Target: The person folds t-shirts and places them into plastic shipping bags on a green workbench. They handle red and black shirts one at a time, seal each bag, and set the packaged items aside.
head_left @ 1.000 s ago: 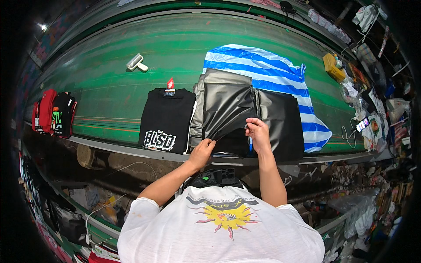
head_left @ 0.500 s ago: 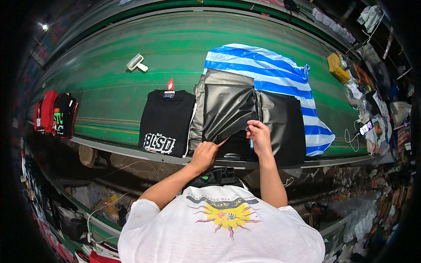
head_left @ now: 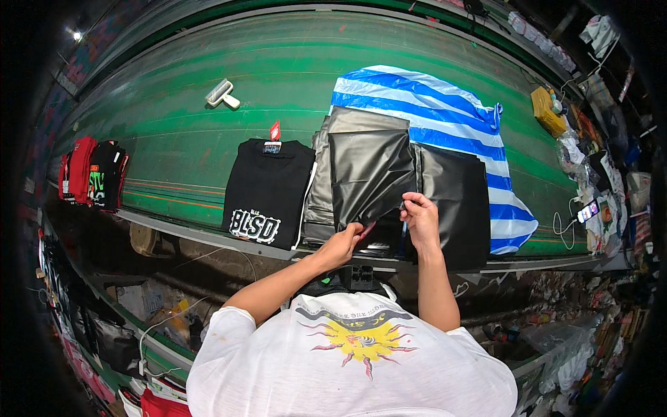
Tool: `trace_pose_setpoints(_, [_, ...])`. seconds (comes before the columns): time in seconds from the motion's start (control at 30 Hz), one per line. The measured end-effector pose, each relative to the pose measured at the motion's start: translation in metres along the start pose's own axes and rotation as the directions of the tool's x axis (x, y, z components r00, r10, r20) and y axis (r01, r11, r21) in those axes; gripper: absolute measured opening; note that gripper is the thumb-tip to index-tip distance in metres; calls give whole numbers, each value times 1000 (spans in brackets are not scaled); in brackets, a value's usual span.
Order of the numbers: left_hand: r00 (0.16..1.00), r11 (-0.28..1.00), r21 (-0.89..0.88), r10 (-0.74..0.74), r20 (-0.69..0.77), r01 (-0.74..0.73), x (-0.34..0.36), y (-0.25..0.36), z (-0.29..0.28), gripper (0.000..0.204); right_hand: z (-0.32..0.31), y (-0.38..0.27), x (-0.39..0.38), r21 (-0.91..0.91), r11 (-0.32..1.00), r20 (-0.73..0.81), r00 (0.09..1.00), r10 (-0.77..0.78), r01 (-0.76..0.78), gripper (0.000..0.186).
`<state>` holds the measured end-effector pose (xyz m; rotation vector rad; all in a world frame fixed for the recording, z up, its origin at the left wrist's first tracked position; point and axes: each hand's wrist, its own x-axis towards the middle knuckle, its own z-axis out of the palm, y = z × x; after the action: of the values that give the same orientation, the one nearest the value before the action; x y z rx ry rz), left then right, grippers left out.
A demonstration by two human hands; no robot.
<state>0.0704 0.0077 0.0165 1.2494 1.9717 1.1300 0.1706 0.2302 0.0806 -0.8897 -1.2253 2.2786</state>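
Observation:
A glossy black plastic bag [head_left: 368,163] lies on a pile of similar bags in front of me. My left hand [head_left: 339,247] is closed, pinching the bag's near edge. Something small and pinkish shows by its fingertips; I cannot make out what it is. To the right, my right hand [head_left: 422,221] pinches the bag's near right corner, with its fingers curled. Creases run across the bag toward both hands. A folded black T-shirt [head_left: 269,184] with a white print and a red tag lies just left of the pile. More black bags [head_left: 455,201] lie at the right.
Under the bags spreads a blue-and-white striped plastic sheet [head_left: 451,104]. A white lint roller [head_left: 222,95] rests farther back on the green table [head_left: 167,139]. Folded red garments [head_left: 75,170] and black ones lie at far left. A yellow object [head_left: 547,111] and a lit phone [head_left: 588,211] are at right.
My left hand has moved right along the bag's near edge, closer to my right hand. The right hand keeps its pinch. The whole view has shifted slightly.

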Motion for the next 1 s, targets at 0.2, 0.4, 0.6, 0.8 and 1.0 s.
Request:
trace_pose_setpoints(0.2, [986, 988, 118, 113, -120, -99, 4, -1, 14, 30, -1, -8, -6, -8, 1000, 7, 1000, -10, 10, 12])
trace_pose_setpoints(0.4, [996, 962, 270, -17, -87, 40, 7, 15, 5, 25, -3, -8, -11, 6, 1000, 5, 1000, -23, 23, 11])
trace_pose_setpoints(0.6, [993, 872, 489, 71, -93, -17, 4, 20, -17, 31, -2, -10, -16, -23, 999, 10, 999, -31, 31, 10])
trace_pose_setpoints(0.8, [989, 740, 672, 116, -89, -26, 7, 14, -33, 9, -1, -7, -24, -118, 992, 70, 997, -34, 42, 10])
trace_pose_setpoints(1.0, [999, 750, 660, 39, 19, -42, 4, 40, -41, 12, -9, -6, -34, -151, 987, 90, 995, -37, 50, 10])
